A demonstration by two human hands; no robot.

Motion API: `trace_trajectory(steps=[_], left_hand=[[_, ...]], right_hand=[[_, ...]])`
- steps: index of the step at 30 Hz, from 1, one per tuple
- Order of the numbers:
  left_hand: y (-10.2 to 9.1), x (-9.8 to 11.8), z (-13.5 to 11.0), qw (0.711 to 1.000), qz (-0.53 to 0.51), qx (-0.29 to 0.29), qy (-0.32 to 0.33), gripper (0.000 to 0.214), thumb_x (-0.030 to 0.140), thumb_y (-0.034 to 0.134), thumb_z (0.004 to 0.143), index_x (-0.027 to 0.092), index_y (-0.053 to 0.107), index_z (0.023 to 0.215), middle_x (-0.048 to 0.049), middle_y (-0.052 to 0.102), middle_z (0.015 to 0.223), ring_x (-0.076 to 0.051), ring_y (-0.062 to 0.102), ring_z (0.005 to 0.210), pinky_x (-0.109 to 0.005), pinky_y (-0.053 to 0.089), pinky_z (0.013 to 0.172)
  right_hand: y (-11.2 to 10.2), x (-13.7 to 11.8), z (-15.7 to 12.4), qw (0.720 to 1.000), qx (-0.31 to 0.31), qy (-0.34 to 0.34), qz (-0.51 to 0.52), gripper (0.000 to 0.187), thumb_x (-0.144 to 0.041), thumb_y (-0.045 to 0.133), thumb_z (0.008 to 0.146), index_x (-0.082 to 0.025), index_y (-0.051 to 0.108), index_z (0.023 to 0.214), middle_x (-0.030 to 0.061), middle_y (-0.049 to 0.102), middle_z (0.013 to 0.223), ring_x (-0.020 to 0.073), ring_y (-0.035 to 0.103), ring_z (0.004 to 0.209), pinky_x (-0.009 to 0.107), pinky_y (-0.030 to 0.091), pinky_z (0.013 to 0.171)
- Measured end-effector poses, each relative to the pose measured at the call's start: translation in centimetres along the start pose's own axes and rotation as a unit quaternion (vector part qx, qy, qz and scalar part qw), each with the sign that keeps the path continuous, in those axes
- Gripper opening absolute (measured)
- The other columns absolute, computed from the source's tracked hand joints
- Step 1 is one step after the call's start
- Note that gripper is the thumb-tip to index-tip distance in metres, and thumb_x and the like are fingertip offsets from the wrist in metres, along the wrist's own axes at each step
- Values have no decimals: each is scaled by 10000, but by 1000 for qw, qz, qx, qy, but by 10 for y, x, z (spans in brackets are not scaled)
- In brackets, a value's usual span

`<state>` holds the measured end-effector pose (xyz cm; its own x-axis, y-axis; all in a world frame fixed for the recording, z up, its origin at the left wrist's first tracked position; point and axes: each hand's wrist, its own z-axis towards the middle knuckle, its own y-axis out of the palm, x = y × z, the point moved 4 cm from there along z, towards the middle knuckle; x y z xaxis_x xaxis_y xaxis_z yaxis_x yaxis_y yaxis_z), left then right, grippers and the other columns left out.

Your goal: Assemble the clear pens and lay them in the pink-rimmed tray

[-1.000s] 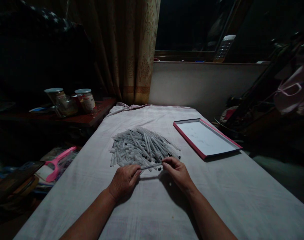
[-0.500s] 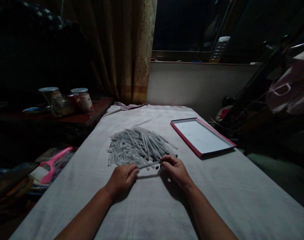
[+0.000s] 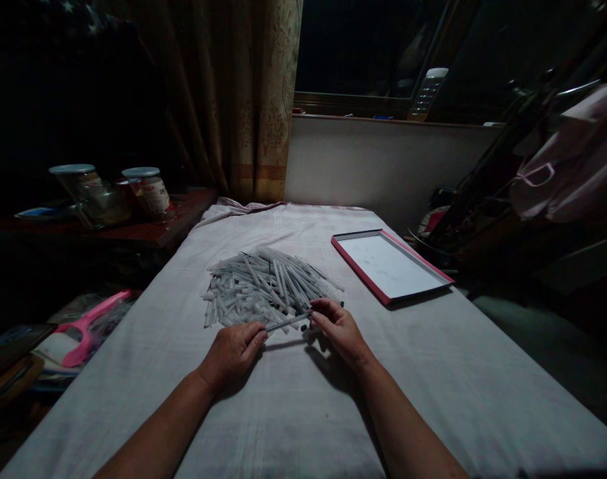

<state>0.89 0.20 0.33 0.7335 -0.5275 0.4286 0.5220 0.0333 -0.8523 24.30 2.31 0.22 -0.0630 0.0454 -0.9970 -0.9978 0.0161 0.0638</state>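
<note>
A slim translucent pen [image 3: 287, 322] is stretched between my two hands, just in front of a heap of similar pale pen barrels [image 3: 263, 283]. My left hand [image 3: 236, 349] is closed around the pen's left end, thumb pressed along it. At the other end, the thumb and fingertips of my right hand [image 3: 336, 329] pinch the tip, which they partly hide. Several small black pieces [image 3: 304, 327] lie on the cloth beside my right fingertips; they look like pen plugs or caps.
A shallow tray with red edges [image 3: 360, 271] and a white inside lies right of the heap on a pale cloth [image 3: 283, 412]. Lidded jars [image 3: 146, 193] stand on a dark red side table [image 3: 181, 223]. A pink plastic item [image 3: 86, 332] lies at the lower left.
The whole view has shifted, so everything sits slightly further left and higher. Both hands still hold the pen; the right fingers look a little more spread.
</note>
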Motion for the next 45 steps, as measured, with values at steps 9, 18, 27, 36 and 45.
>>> trace_trajectory(steps=[9,18,27,36,45], left_hand=[[0,1,0,1000,10,5,9,292,327,409,960,219,661,859,-15,714,731,-170,675,666,-256,446,611],[1,0,0,1000,-5,-10,-5,295,331,413,959,222,672,872,-12,718,747,-163,679,690,-248,460,633],[0,0,2,1000,2,-25,-10,310,340,401,956,220,665,842,-10,710,731,-166,668,667,-250,445,615],[1,-2,2,999,-28,-15,-16,302,369,428,950,223,688,902,-12,733,787,-168,686,710,-249,461,642],[-1,0,2,999,-42,-9,-25,312,400,448,936,225,706,940,-17,757,847,-176,705,759,-253,487,675]], right_hand=[[1,0,-1,1000,-6,5,3,265,-366,764,630,-199,719,831,8,688,749,152,619,667,268,485,619],[-2,0,-1,999,-14,-15,-31,192,-340,758,628,-198,714,749,-2,667,703,145,595,642,277,474,625],[-17,-1,6,998,43,-26,-35,232,-394,748,637,-185,708,728,10,662,671,155,582,638,286,464,626],[-31,6,3,960,38,-87,-263,199,-373,636,778,-213,742,728,31,709,686,199,639,669,312,460,656],[-21,-2,-2,931,-10,-162,-328,332,-379,486,907,-209,760,829,58,746,791,199,682,756,290,493,707]])
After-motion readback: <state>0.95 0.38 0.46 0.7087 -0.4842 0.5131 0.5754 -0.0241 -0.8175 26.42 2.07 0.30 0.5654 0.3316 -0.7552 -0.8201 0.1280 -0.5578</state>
